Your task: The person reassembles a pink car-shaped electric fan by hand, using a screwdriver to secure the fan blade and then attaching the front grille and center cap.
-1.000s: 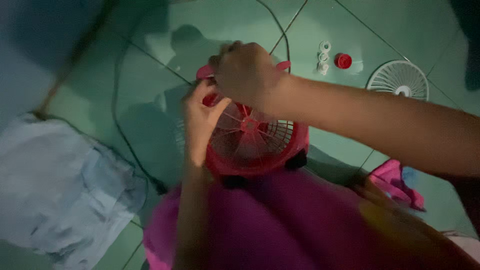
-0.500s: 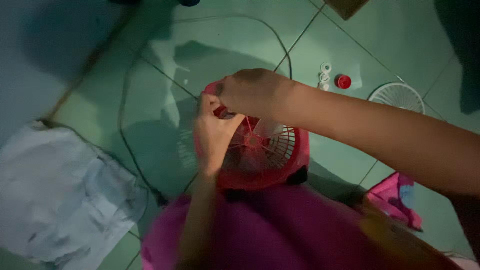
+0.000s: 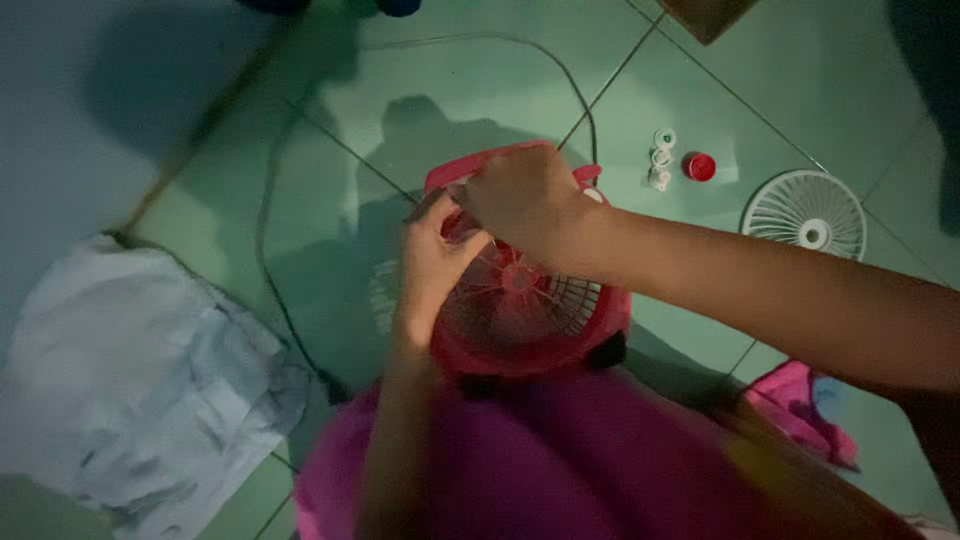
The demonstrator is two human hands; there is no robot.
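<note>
A small red fan [image 3: 545,325] with a round grille lies face up on the green tiled floor, against my lap in a magenta garment. Its clear blades show through the grille. My left hand [image 3: 432,262] grips the fan's left rim, with the fingers curled at the upper left of the grille. My right hand [image 3: 518,200] reaches in from the right and covers the fan's top edge, its fingers closed on the rim next to my left hand. What the fingertips pinch is hidden.
A white round fan grille [image 3: 806,213] lies on the floor at the right. Near it sit a red cap [image 3: 700,166] and small white rings [image 3: 661,158]. A dark cord [image 3: 270,260] loops over the tiles. Pale cloth [image 3: 130,370] lies at the left, a pink cloth [image 3: 800,405] at the right.
Both hands have stayed together at the fan's upper left rim. The view shifted, so the fan and hands now sit slightly lower and more to the right in the frame.
</note>
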